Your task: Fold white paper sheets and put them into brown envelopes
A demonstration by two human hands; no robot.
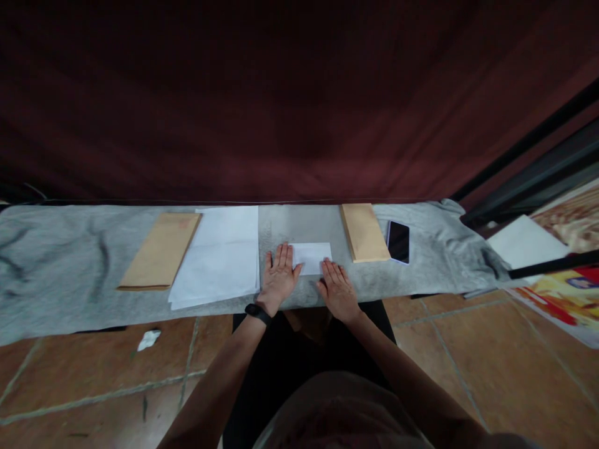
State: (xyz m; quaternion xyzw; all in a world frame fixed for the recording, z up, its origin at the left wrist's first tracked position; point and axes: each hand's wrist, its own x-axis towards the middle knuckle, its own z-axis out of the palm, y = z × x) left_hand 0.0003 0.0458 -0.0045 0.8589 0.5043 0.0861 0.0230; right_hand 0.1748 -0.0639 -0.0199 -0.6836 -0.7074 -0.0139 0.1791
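A small white rectangle of paper (pixel 311 257), seemingly folded, lies flat on the grey cloth in front of me. My left hand (pixel 281 274) rests flat at its left end, fingers stretched forward and the thumb on or beside its edge. At the right end my right hand (pixel 337 287) lies palm down, its fingertips touching the lower right corner. Larger white sheets (pixel 219 259) are stacked just left of my left hand. To the right of the small paper is a brown envelope-like stack (pixel 364 232).
The grey cloth (pixel 70 268) covers a long narrow table against a dark red curtain (pixel 299 125). A brown paper envelope (pixel 160 251) lies left of the sheets. A phone (pixel 399 242) is at the right. Black metal bars (pixel 538 140) and a colourful printed board (pixel 561 296) stand far right.
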